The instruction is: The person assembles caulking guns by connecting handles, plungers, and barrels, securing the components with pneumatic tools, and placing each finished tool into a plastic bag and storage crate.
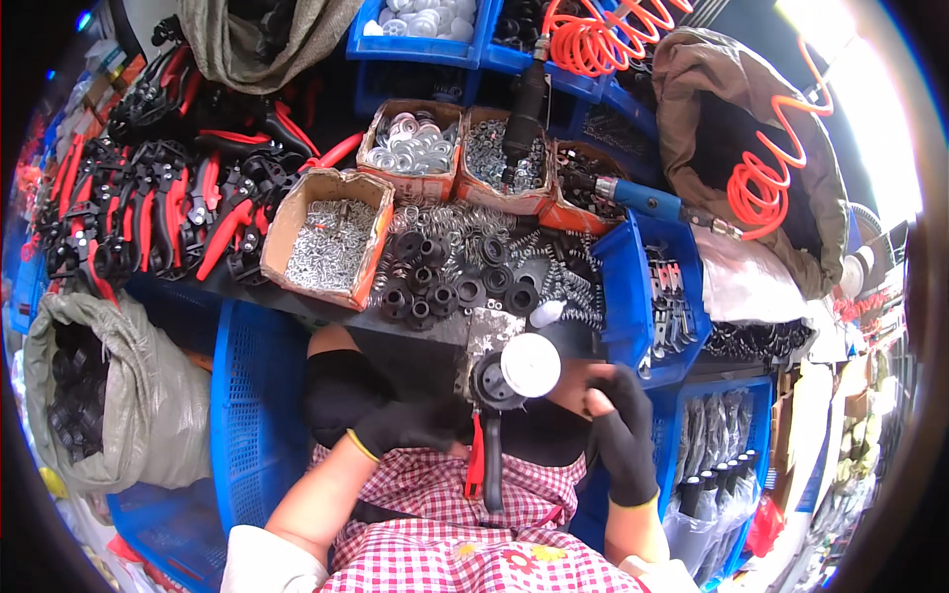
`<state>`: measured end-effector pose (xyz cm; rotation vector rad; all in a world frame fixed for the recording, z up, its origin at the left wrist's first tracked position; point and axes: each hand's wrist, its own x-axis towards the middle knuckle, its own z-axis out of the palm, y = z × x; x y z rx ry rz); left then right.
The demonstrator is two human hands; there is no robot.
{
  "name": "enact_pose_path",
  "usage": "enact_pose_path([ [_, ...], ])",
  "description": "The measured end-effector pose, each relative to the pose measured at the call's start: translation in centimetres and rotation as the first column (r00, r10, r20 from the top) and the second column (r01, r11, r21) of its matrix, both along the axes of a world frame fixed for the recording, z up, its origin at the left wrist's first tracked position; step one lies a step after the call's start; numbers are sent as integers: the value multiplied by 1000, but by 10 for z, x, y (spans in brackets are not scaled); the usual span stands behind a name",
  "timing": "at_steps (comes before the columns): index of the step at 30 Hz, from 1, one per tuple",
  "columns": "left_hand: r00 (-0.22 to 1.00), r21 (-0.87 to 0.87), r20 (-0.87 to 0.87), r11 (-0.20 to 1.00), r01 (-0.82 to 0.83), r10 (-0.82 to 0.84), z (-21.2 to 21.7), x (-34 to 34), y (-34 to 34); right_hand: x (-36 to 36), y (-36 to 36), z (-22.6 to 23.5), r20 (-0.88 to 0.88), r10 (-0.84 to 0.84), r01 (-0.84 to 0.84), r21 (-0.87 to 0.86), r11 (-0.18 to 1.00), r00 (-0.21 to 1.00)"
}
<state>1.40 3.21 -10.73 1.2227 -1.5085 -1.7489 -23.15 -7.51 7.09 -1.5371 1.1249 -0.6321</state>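
A hand tool [493,455] with one red and one black handle stands at the table's front edge, its handles toward me. A white round disc [530,365] covers part of its black round head. My left hand [420,427], in a black glove with bare fingertips, is closed at the tool's left side by the red handle; the tool hides part of its fingers. To the right of the disc, my right hand [623,430] is raised with fingers curled and thumb near the forefinger. Anything between them is too small to make out. A worn metal block [491,331] sits behind the tool.
Black rings [432,279], springs and a white bottle [546,313] lie beyond. Cardboard boxes [329,237] hold small metal parts. Red-handled tools [173,212] pile up left. A blue bin [633,296] stands right, near a blue air screwdriver [647,201] on a coiled orange hose [758,193].
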Motion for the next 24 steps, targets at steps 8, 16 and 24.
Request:
enact_pose_path([
  [8,367,422,-861,897,130,352,49,-7,40,14,14,-107,-582,346,-557,-230,798,736],
  [16,868,-620,-466,638,-457,169,238,120,141,16,29,-67,66,777,-727,-310,613,627],
  [24,-68,-324,-685,-386,-864,726,174,83,61,46,60,23,109,604,-392,-668,633,790],
])
